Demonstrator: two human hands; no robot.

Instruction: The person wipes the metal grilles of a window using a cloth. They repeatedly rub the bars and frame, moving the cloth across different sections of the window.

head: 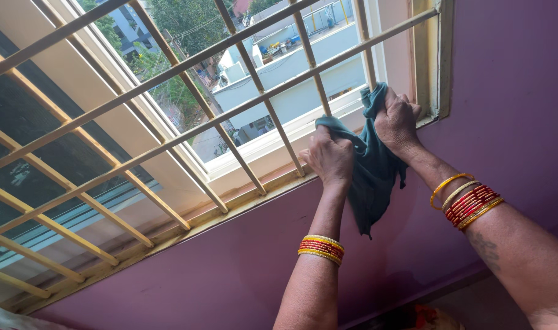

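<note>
Both hands up at window grille [169, 116]. Left hand [331, 157] fisted on teal cloth [370, 177], just below grille's lower rail. Right hand [398, 120] fingers clenched round cloth's top, beside grille's corner. Cloth hangs against purple wall [511, 91] under sill. Bangles [468, 200] on both wrists.

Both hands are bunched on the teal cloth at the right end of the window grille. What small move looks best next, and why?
Probably slide the cloth along the nearest bar. Both the left hand and the right hand grip it against the grille's lower right corner, and most of it hangs slack below the sill.
</note>
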